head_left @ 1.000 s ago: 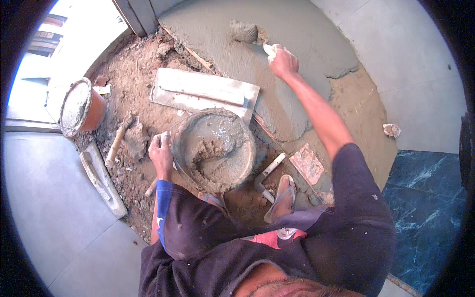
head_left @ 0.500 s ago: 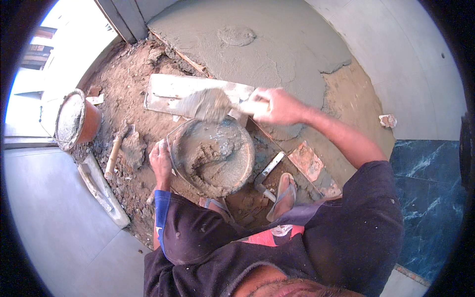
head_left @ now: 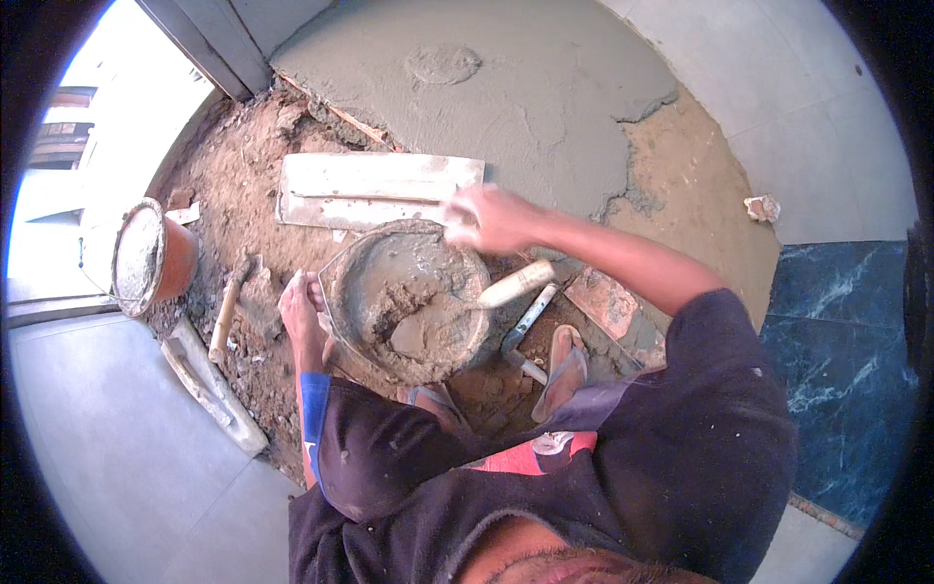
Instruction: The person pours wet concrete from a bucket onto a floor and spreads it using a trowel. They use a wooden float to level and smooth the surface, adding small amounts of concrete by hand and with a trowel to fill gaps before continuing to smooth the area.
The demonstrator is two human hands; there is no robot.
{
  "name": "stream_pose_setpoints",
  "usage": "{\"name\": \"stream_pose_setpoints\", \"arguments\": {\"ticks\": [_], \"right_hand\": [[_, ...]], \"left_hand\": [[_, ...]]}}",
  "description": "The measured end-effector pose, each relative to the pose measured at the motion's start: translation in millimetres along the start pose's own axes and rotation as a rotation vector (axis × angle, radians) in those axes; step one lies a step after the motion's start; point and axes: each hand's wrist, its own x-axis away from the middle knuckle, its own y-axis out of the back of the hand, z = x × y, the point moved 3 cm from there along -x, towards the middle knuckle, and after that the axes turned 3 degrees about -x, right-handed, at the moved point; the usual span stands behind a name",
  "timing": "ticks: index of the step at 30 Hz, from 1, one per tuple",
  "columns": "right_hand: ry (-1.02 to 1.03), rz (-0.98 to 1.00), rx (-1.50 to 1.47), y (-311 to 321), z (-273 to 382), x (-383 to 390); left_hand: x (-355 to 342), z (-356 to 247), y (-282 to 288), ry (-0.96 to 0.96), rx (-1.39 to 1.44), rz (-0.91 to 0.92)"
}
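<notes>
A bucket of wet mortar [head_left: 467, 336] stands in front of me. My left hand [head_left: 304, 304] is closed at its left rim, by the wire handle. A trowel [head_left: 516, 283] rests in the mortar, its pale handle jutting out over the right rim and its blade partly coated. My right hand [head_left: 491, 219], smeared by motion, is over the bucket's far rim at the right end of a long flat plastering float [head_left: 379, 175]. Its fingers look curled, but whether they grip anything is unclear. The float lies on the soil beyond the bucket.
Wet smoothed mortar [head_left: 525, 88] covers the far floor. An orange bucket [head_left: 175, 258], a wooden-handled hammer [head_left: 229, 310] and another float [head_left: 219, 389] lie to the left. A grey-and-white pipe [head_left: 525, 331] stands by my right foot; a broken tile piece [head_left: 605, 302] lies beyond.
The trowel, held by my right hand above the bucket's far rim, has been let go and now rests in the mortar. My right hand has moved left to the float's end.
</notes>
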Motion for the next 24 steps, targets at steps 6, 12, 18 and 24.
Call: {"name": "stream_pose_setpoints", "arguments": {"ticks": [6, 12, 18, 24], "right_hand": [[-0.057, -0.159, 0.347, -56, -59, -114], [-0.082, 0.001, 0.307, -42, -58, -138], [-0.12, -0.2, 0.206, 36, -36, -112], [-0.307, -0.309, -0.161, 103, -89, -120]], "left_hand": [[0, -3, -37, -0.049, -0.087, 0.021], [4, -17, -37, -0.14, -0.255, 0.078], [8, -18, -36, -0.13, -0.246, 0.103], [-10, -4, -28, -0.098, -0.135, 0.18]]}}
